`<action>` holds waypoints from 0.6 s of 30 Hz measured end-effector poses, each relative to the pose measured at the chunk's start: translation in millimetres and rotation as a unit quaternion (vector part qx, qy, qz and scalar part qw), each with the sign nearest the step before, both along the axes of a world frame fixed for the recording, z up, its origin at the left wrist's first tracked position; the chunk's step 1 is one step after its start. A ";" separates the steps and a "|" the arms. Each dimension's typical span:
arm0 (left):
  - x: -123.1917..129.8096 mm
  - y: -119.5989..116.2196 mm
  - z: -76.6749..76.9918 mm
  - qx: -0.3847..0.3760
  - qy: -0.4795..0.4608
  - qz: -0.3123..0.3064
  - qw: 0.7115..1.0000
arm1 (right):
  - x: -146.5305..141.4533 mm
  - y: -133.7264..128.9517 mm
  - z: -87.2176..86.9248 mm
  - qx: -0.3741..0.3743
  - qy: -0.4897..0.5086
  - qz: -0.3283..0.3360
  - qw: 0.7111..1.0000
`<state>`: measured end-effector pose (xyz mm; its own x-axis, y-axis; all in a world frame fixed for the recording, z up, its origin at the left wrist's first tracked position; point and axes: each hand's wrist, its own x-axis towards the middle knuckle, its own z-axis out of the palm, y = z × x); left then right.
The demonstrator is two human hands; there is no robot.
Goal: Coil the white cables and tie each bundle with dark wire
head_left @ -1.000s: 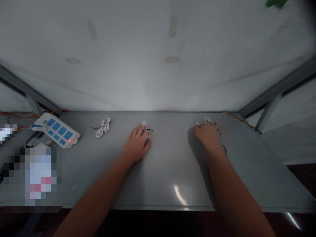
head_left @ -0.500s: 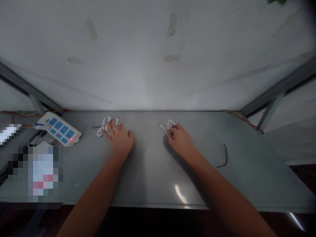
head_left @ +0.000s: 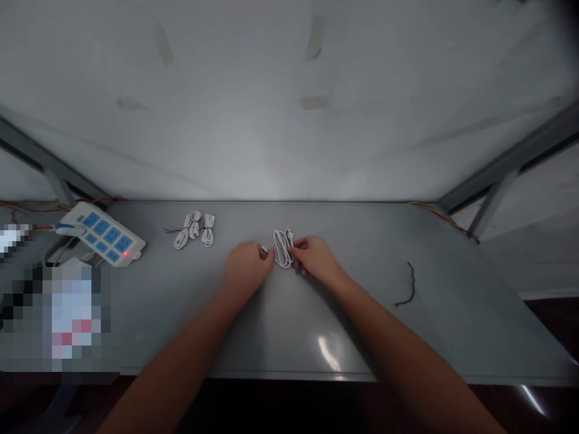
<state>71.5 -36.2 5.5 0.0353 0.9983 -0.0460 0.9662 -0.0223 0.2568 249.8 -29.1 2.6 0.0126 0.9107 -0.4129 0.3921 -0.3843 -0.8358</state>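
Smooth white cable [head_left: 283, 252], coiled in ovals, lies between left hand [head_left: 248, 267], pinching its end, and right hand [head_left: 320, 259], gripping its side.

smooth plastic-looking white cable [head_left: 283, 248], glossy grey tabletop [head_left: 316, 313], hard plastic power strip [head_left: 103, 234], matt wall [head_left: 244, 144]

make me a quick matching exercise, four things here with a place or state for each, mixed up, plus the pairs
1. loose looped white cable
2. thin wavy black tie
3. white power strip with blue sockets
4. tied white cable bundles

A. shows a red light
B. between the left hand and right hand
C. right of the right hand
D. between power strip and left hand

1-B, 2-C, 3-A, 4-D
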 end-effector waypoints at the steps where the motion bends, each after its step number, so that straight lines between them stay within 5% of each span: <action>1: -1.0 0.9 -1.9 0.005 -0.007 -0.003 1.000 | -1.8 0.4 1.1 -0.003 -0.006 0.001 1.000; 7: -7.0 4.8 -11.8 0.027 -0.045 -0.008 0.999 | 10.7 0.0 9.5 -0.039 0.037 0.036 0.998; 18: -27.5 17.8 -3.1 0.042 -0.099 0.099 0.989 | 43.8 9.4 12.6 0.037 0.265 -0.019 0.963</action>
